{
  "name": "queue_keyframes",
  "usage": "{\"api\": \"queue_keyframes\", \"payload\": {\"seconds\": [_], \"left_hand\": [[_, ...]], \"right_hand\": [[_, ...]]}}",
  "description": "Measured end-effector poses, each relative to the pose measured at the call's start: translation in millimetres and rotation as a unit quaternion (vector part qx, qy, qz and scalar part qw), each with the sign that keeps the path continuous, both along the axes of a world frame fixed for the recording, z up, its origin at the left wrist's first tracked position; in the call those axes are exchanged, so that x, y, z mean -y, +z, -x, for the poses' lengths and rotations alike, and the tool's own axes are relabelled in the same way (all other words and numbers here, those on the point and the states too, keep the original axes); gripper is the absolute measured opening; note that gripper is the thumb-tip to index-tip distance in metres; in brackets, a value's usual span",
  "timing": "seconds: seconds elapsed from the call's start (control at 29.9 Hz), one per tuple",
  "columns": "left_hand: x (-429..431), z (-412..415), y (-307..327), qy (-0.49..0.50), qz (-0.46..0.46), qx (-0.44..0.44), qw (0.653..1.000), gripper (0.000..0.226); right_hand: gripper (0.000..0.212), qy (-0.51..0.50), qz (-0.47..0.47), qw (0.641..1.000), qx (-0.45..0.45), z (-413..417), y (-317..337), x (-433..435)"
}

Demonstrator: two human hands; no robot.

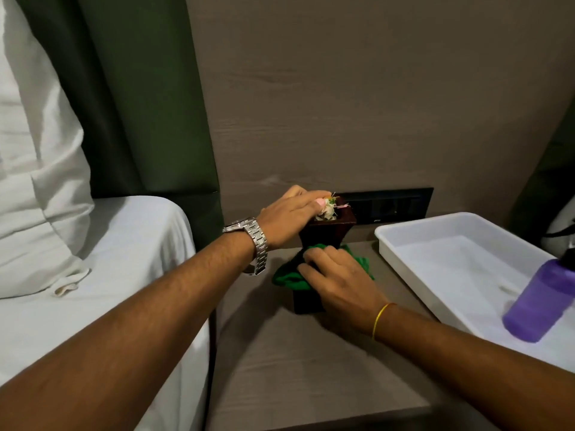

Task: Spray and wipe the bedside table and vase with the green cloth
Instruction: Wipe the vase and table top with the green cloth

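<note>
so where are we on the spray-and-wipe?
Done: can't tell; the purple spray bottle is set down in the white tray. In hand: right hand rubs the green cloth on the vase, left hand steadying its top. Left: bedside table.

near tabletop (305,377) open, white tray (404,259) blocks right, vase (329,231) ahead

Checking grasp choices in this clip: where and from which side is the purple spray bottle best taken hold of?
Probably around the round translucent body of the purple spray bottle, coming from its left with the right hand. It stands in the white plastic tray at the right edge; its top is cut off by the frame, so the trigger cannot be judged.
</note>
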State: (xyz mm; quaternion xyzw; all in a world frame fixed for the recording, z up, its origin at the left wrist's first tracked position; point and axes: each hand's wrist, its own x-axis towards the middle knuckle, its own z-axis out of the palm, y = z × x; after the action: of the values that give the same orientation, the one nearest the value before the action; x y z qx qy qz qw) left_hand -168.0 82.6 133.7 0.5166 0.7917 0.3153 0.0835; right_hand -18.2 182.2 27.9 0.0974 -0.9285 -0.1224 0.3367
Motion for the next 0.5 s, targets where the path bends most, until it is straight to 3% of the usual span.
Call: {"api": "queue_keyframes", "payload": {"seconds": [0.13, 0.33, 0.5], "left_hand": [[-2, 3, -4, -0.008, 0.0, 0.001, 1.0, 0.044], [-3, 3, -6, -0.01, 0.005, -0.009, 1.0, 0.046], [-3, 2, -3, -0.007, -0.001, -0.014, 1.0, 0.044]], "right_hand": [[0.024, 0.002, 0.079, 0.989, 0.128, -7, -24, 3], [0.019, 0.015, 0.154, 0.956, 0.25, -17, -33, -2], [0.026, 0.032, 0.317, 0.88, 0.351, -13, -12, -3]]}}
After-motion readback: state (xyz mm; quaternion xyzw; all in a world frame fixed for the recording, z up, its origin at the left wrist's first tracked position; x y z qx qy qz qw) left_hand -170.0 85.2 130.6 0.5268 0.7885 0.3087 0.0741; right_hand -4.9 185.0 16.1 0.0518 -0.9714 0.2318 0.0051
